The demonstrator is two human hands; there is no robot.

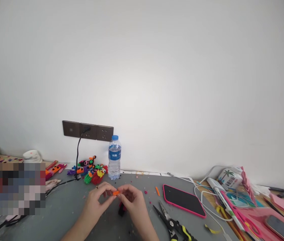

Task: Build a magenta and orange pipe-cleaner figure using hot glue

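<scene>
Between the fingertips of both hands is a small orange piece (116, 193), held above the grey mat (99, 219). My left hand (101, 199) pinches it from the left side, thumb and forefinger pressed close. From the right, my right hand (129, 197) pinches the same piece. Just below the right fingers is a black and dark pink fuzzy item (122, 209), partly hidden by that hand. A short orange strip (157, 191) lies on the mat to the right.
Behind the hands stand a water bottle (114, 160) and colourful fuzzy figures (98, 174). Open pliers (170, 222) and a pink-edged phone (184, 200) lie at right, near white cables (208, 212) and pink scissors (244, 219). A blurred patch covers the left side.
</scene>
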